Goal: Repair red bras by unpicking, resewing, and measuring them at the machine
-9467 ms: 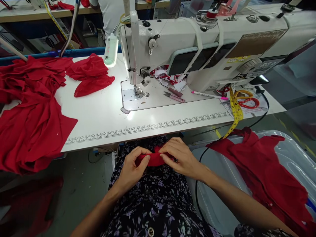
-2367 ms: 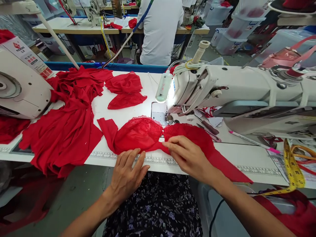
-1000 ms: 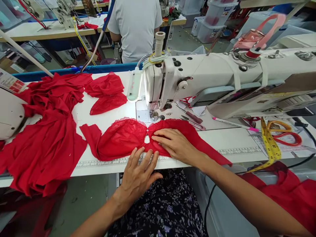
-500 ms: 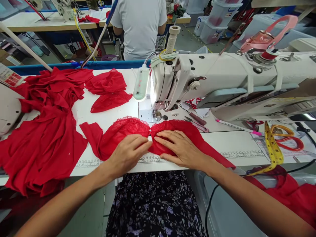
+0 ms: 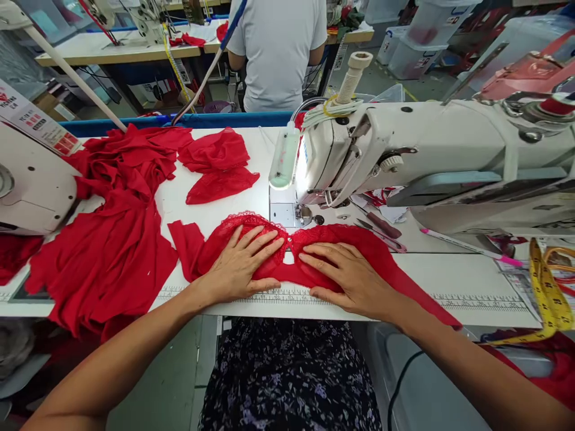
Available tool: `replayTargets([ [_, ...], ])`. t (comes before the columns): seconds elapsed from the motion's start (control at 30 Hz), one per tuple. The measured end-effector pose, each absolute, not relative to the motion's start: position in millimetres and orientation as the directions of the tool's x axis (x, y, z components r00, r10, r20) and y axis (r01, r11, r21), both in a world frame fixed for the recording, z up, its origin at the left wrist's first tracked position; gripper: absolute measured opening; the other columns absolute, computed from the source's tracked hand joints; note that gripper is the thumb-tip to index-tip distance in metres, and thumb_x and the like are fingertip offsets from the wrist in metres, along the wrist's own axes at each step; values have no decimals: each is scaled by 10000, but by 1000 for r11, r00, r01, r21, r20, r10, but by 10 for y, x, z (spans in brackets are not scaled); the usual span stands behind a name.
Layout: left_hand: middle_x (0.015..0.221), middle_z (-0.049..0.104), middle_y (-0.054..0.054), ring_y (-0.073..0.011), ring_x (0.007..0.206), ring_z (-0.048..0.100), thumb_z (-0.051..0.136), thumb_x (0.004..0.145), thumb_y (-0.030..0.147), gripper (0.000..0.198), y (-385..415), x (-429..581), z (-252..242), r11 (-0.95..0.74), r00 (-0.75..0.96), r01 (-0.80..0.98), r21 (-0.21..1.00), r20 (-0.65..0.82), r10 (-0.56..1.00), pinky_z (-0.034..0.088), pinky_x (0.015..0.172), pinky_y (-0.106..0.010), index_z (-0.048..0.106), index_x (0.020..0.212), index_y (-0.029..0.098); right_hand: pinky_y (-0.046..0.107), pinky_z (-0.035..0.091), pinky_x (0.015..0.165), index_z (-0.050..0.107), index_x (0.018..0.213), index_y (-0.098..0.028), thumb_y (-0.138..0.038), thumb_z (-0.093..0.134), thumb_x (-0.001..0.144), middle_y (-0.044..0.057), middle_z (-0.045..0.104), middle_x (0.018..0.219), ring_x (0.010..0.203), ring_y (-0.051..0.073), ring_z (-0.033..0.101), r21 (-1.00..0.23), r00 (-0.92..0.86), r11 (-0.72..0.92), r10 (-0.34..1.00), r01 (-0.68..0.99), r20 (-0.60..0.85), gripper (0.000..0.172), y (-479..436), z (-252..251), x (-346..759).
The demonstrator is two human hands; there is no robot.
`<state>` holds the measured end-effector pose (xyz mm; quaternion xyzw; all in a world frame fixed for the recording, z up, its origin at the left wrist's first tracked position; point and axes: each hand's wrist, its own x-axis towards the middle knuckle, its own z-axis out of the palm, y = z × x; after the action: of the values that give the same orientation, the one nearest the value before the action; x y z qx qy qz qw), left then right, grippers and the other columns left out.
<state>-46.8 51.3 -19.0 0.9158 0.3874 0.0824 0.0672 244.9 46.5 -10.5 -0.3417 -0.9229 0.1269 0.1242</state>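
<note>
A red lace garment piece (image 5: 381,254) with two cups lies spread on the white sewing table (image 5: 449,278), just in front of the sewing machine (image 5: 404,155). My left hand (image 5: 240,263) lies flat on the left cup, fingers spread. My right hand (image 5: 348,275) rests flat on the right cup, fingers stretched toward the centre seam. Both hands press the fabric down near the printed ruler (image 5: 287,295) along the table's front edge.
A heap of red fabric (image 5: 108,239) covers the table's left; two smaller red pieces (image 5: 218,164) lie behind. Snips (image 5: 381,230), a pink pen (image 5: 467,245) and a yellow tape measure (image 5: 545,287) lie right. Another machine (image 5: 31,179) stands left. A person in a white shirt (image 5: 278,48) is behind.
My left hand went from the table edge onto the left cup and now lies flat with fingers spread. My right hand stays on the right cup, slightly lower. The view shifted a little.
</note>
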Motion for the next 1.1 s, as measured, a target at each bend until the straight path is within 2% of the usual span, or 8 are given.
replayTargets([
  [0.2, 1312, 594, -142, -284, 1229, 520, 571, 963, 326, 414, 235, -384, -41, -716, 648, 674, 182, 320, 691, 435, 1067, -498, 537, 1331, 140, 492, 447, 1026, 428, 1467, -239, -423, 607, 930, 126, 581, 1375, 1282, 291, 519, -266, -734, 792, 610, 550, 298, 595, 117, -10, 2550],
  [0.3, 1100, 652, -153, -263, 1001, 603, 591, 945, 402, 414, -55, -302, -67, -702, 616, 693, 165, 371, 695, 538, 884, -417, 602, 1201, 77, 492, 507, 932, 423, 1481, -199, -408, 610, 920, 163, 590, 1344, 1191, 325, 571, -199, -689, 736, 677, 647, 260, 628, -248, -83, 2813],
  [0.43, 974, 669, -137, -260, 855, 612, 621, 930, 336, 367, -433, -141, -168, -689, 588, 722, 69, 464, 663, 532, 757, -413, 609, 1179, 66, 424, 537, 775, 418, 1491, -276, -79, 440, 924, 108, 690, 1108, 954, 263, 651, -116, -602, 675, 712, 728, 361, 601, -508, -78, 3294],
  [0.53, 852, 654, -66, -170, 719, 577, 511, 956, 127, 167, -688, 49, -90, -658, 511, 652, 377, 422, 749, 470, 638, -300, 641, 1061, 140, 403, 503, 730, 438, 1471, -292, -34, 467, 900, 85, 696, 1018, 871, 245, 635, -104, -558, 669, 687, 736, 465, 627, -441, 264, 3341],
  [0.67, 695, 573, 5, -104, 591, 473, 505, 981, 276, 212, -962, 365, 198, -117, 539, 310, 944, -73, 839, 373, 540, -233, 621, 839, 170, 394, 465, 779, 589, 1280, -266, -62, 449, 934, 70, 706, 1014, 891, 218, 609, -59, -566, 745, 553, 664, 611, 426, -136, 809, 2594],
  [0.8, 792, 666, -19, -120, 724, 580, 705, 863, 364, 214, -1076, 582, 371, 390, 526, -157, 907, -258, 811, 471, 702, -237, 698, 846, 152, 362, 426, 883, 638, 1189, -275, -76, 444, 960, -13, 696, 1118, 1003, 157, 586, -4, -756, 944, 267, 330, 598, 360, 207, 1018, 1606],
  [0.9, 860, 723, -20, -139, 815, 645, 858, 714, 308, 210, -1057, 579, 374, 445, 261, -521, 728, -360, 895, 509, 817, -264, 744, 832, 177, 365, 437, 915, 616, 1252, -233, -58, 504, 924, 37, 654, 1224, 1073, 178, 578, -107, -787, 958, 281, 268, 549, 388, 237, 1050, 1409],
  [1.1, 865, 731, -27, -140, 801, 669, 880, 688, 244, 196, -976, 513, 204, 338, 76, -728, 597, -419, 905, 551, 758, -264, 753, 820, 174, 258, 502, 728, 651, 1084, -207, -131, 533, 959, 14, 690, 906, 815, 124, 632, -630, -422, 665, 745, 401, 517, 188, -490, 753, 2111],
])
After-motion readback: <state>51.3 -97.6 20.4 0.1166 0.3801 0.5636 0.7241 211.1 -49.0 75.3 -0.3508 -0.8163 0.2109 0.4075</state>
